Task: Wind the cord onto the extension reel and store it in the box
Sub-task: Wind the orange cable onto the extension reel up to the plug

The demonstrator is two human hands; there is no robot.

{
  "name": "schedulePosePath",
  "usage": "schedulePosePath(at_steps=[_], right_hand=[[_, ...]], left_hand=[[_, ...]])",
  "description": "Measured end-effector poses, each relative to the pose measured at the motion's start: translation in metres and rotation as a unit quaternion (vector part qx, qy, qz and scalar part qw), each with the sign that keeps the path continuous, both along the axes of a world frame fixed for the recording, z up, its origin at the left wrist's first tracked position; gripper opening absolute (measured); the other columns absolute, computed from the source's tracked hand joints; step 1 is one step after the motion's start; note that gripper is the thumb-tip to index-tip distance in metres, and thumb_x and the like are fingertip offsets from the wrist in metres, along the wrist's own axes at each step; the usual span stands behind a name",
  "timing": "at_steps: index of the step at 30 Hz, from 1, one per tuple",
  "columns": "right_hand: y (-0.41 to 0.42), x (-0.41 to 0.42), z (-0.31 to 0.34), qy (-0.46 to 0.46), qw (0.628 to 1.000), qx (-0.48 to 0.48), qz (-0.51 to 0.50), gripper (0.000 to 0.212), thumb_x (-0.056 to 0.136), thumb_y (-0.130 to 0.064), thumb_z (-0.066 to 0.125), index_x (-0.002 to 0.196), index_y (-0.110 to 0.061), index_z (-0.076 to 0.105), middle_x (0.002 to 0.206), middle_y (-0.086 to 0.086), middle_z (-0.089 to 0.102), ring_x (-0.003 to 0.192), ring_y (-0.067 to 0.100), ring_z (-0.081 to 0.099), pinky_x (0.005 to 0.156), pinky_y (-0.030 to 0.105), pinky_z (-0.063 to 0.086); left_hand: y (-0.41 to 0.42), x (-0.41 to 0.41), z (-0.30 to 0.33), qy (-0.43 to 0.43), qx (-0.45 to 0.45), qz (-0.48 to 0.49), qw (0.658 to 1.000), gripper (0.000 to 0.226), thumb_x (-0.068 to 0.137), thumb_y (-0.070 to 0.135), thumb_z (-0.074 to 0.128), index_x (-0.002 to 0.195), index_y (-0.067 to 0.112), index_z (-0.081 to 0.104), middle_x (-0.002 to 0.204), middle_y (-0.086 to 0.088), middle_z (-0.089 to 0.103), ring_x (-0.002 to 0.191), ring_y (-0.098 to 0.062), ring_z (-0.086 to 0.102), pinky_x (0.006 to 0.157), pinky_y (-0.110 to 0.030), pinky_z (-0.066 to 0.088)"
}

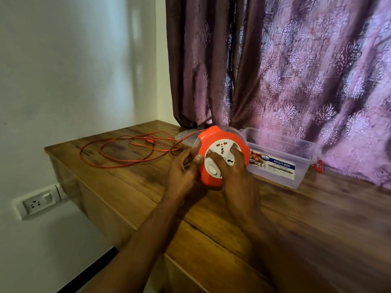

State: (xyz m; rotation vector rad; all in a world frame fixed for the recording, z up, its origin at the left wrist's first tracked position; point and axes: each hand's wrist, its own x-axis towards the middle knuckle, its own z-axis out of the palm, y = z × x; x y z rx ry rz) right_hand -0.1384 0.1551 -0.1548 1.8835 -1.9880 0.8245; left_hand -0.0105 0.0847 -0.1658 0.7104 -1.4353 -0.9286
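The orange extension reel (220, 157) stood tilted on its edge near the middle of the worktop (135, 187), its white socket face (222, 157) turned toward the camera. The right hand (237, 176) lay spread over that face, fingers partly open and pressed flat on the white disc, apparently ready to turn it. The left hand (184, 170) curled around the reel's left rim, thumb forward, steadying the body; whether it also pinched the cord there could not be told.

Most of the cord (127, 151) was unwound, lying in loose overlapping loops on the far left of the worktop, with one strand running up to the top of the reel. The clear plastic box (296, 157) sat open just behind and to the right of the reel, its lid (186, 134) seemingly lying behind the reel on the left, mostly hidden.

Winding looked barely begun. To do it well, the left hand would likely need to keep the body from spinning while the right rotated the centre evenly. The strand should feed in with light tension so turns lay snug. The loops crossed one another, so a slow pace would help stop a knot or the plug being dragged into the slot.
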Motion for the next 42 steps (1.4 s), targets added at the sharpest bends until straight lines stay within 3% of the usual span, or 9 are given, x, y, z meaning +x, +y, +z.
schedulePosePath(at_steps=[4, 12, 18, 23, 26, 31, 37, 40, 42], right_hand=[[-0.003, -0.002, -0.001, -0.036, 0.998, -0.051, -0.013, 0.056, 0.095, -0.035, 0.05, 0.139, -0.051, 0.02, 0.137, 0.006, 0.035, 0.102, 0.032, 0.06, 0.075, 0.047, 0.056], [-0.007, -0.009, 0.001, -0.159, 0.984, -0.071, -0.048, 0.056, 0.082, -0.063, 0.057, 0.131, -0.043, 0.038, 0.101, 0.003, 0.07, 0.093, 0.03, 0.065, 0.072, 0.038, 0.052], [-0.003, 0.0, -0.003, -0.05, 0.992, -0.114, -0.02, 0.053, 0.092, -0.04, 0.054, 0.14, -0.032, 0.033, 0.128, 0.009, 0.049, 0.096, 0.031, 0.062, 0.064, 0.041, 0.054], [-0.003, 0.002, -0.002, 0.031, 0.995, -0.088, 0.045, 0.07, 0.075, 0.002, 0.063, 0.131, -0.034, 0.04, 0.143, 0.013, 0.034, 0.116, 0.038, 0.051, 0.067, 0.044, 0.057], [0.0, 0.006, 0.003, 0.054, 0.995, -0.048, 0.072, 0.061, 0.08, -0.003, 0.059, 0.131, -0.032, 0.044, 0.154, 0.013, 0.022, 0.126, 0.042, 0.043, 0.077, 0.047, 0.054], [0.0, -0.001, 0.004, 0.086, 0.994, -0.021, 0.057, 0.059, 0.088, -0.008, 0.053, 0.134, -0.041, 0.039, 0.16, 0.005, 0.007, 0.127, 0.038, 0.043, 0.077, 0.045, 0.053], [-0.003, -0.006, 0.0, 0.064, 0.997, -0.022, 0.031, 0.055, 0.091, -0.019, 0.057, 0.135, -0.046, 0.036, 0.155, 0.007, 0.013, 0.131, 0.037, 0.04, 0.084, 0.047, 0.053], [-0.005, -0.007, -0.001, 0.012, 0.999, -0.035, 0.006, 0.063, 0.094, -0.025, 0.054, 0.139, -0.053, 0.021, 0.143, 0.006, 0.024, 0.112, 0.034, 0.056, 0.079, 0.045, 0.056], [-0.005, -0.008, 0.0, -0.022, 0.998, -0.051, -0.012, 0.058, 0.093, -0.043, 0.051, 0.141, -0.052, 0.021, 0.132, 0.005, 0.035, 0.101, 0.03, 0.061, 0.076, 0.042, 0.055]], left_hand=[[0.001, -0.001, 0.0, 0.005, -0.013, -0.002, 1.0, 0.017, 0.096, 0.02, 0.06, 0.113, 0.021, 0.063, 0.107, 0.002, 0.07, 0.099, -0.013, 0.067, 0.074, -0.028, 0.054], [0.003, -0.002, -0.002, -0.013, -0.018, -0.033, 0.999, 0.02, 0.089, 0.032, 0.059, 0.109, 0.032, 0.063, 0.111, 0.001, 0.072, 0.106, -0.014, 0.068, 0.087, -0.041, 0.058], [0.003, 0.001, 0.001, 0.029, -0.006, -0.014, 0.999, 0.017, 0.097, 0.025, 0.059, 0.11, 0.036, 0.061, 0.111, 0.0, 0.071, 0.098, -0.014, 0.067, 0.074, -0.029, 0.055], [0.004, 0.004, 0.002, 0.016, -0.021, 0.0, 1.0, 0.02, 0.09, 0.039, 0.056, 0.109, 0.047, 0.059, 0.116, 0.008, 0.069, 0.112, -0.01, 0.064, 0.092, -0.039, 0.056], [0.005, 0.004, 0.002, -0.002, -0.037, -0.005, 0.999, 0.022, 0.097, 0.03, 0.057, 0.112, 0.046, 0.058, 0.116, 0.011, 0.068, 0.111, -0.004, 0.064, 0.094, -0.037, 0.055], [0.007, 0.006, 0.005, 0.005, -0.027, -0.004, 1.0, 0.025, 0.098, 0.022, 0.056, 0.107, 0.045, 0.059, 0.106, 0.018, 0.068, 0.101, 0.006, 0.065, 0.088, -0.03, 0.056], [0.001, 0.005, 0.0, -0.007, -0.025, -0.015, 1.0, 0.029, 0.097, 0.028, 0.058, 0.122, 0.016, 0.064, 0.112, -0.004, 0.072, 0.098, -0.016, 0.069, 0.07, -0.022, 0.053], [0.0, 0.004, -0.002, -0.01, -0.026, -0.01, 1.0, 0.037, 0.092, 0.037, 0.059, 0.121, 0.015, 0.064, 0.107, -0.005, 0.073, 0.083, -0.011, 0.066, 0.063, -0.02, 0.048], [-0.001, 0.004, -0.003, -0.021, -0.024, -0.013, 0.999, 0.034, 0.094, 0.035, 0.059, 0.123, 0.017, 0.064, 0.11, -0.004, 0.073, 0.088, -0.012, 0.067, 0.063, -0.019, 0.048]])
